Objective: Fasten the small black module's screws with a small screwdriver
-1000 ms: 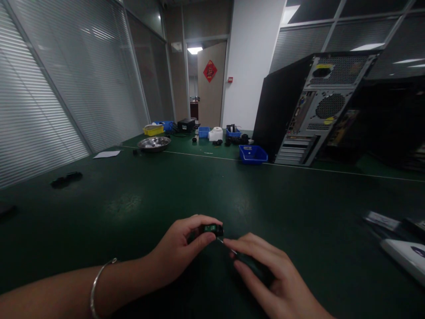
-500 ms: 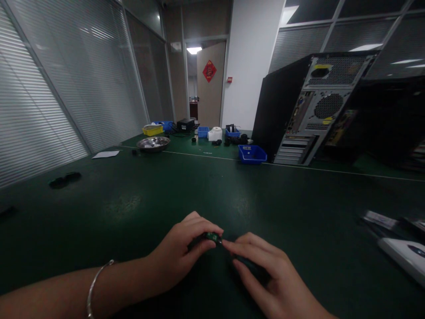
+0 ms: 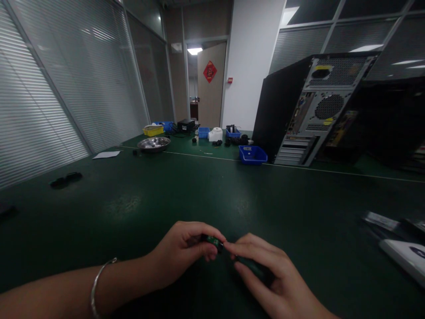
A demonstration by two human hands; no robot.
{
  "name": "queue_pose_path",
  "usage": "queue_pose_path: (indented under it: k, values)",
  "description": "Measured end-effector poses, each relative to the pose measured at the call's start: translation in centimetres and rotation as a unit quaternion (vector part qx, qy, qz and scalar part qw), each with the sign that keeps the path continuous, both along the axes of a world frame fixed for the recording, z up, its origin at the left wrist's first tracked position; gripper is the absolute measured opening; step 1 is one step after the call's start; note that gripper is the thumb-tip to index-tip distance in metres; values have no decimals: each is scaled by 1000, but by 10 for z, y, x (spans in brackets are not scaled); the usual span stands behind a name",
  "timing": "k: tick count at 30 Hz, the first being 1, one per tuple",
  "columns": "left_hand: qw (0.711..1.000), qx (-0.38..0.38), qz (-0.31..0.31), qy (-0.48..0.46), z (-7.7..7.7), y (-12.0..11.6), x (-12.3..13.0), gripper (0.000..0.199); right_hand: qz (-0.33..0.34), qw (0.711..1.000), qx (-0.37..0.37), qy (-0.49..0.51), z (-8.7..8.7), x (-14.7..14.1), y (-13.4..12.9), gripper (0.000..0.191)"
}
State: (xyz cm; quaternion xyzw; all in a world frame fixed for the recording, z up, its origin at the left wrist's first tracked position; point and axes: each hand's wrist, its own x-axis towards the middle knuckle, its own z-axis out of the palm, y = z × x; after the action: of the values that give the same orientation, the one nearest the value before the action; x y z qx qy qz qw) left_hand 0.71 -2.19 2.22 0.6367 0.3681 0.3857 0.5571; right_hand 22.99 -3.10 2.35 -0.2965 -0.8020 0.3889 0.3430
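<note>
My left hand (image 3: 186,248) pinches a small green circuit board (image 3: 213,241) between thumb and fingers, above the table. A dark part shows at the board's right end. My right hand (image 3: 265,266) comes in from the right, and its index fingertip meets that end of the board. Between the thumb and fingers of this hand is a dark, elongated shape (image 3: 254,269), too dim to name. A silver bracelet (image 3: 95,288) circles my left wrist.
On the dark green table (image 3: 186,190) stand a computer tower (image 3: 282,106), a blue bin (image 3: 253,155) and a metal bowl (image 3: 154,144). Dark small parts (image 3: 65,179) lie at left. A white box (image 3: 403,257) lies at right. Small bins and a white housing (image 3: 215,134) stand farther back.
My left hand has dropped slightly, its fingers have shifted on the circuit board, and the board has turned a little. My right hand has hardly moved, its fingertip still at the board's end.
</note>
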Motion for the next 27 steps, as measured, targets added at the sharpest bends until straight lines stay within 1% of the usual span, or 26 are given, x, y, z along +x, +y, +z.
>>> queue_pose_path:
  k: [3,6,16,22,25,27]
  values:
    - [998,-48,-4,-40,-2,1,1,17,1,1000,4,10,-1,0,0,36]
    - [995,-78,-7,-62,-3,1,0,17,1,1000,10,23,-2,0,0,37]
    - [991,-107,-1,-82,-2,1,1,16,8,999,-15,29,-4,0,2,37]
    - [991,-103,-3,-82,-2,-1,2,18,0,1000,-10,22,-4,-1,4,38]
    - [994,-86,2,-62,-1,1,-1,18,-4,1000,3,16,-4,0,6,38]
    - [997,-66,-9,-35,-1,3,-3,18,-7,1000,14,19,-6,1,7,37]
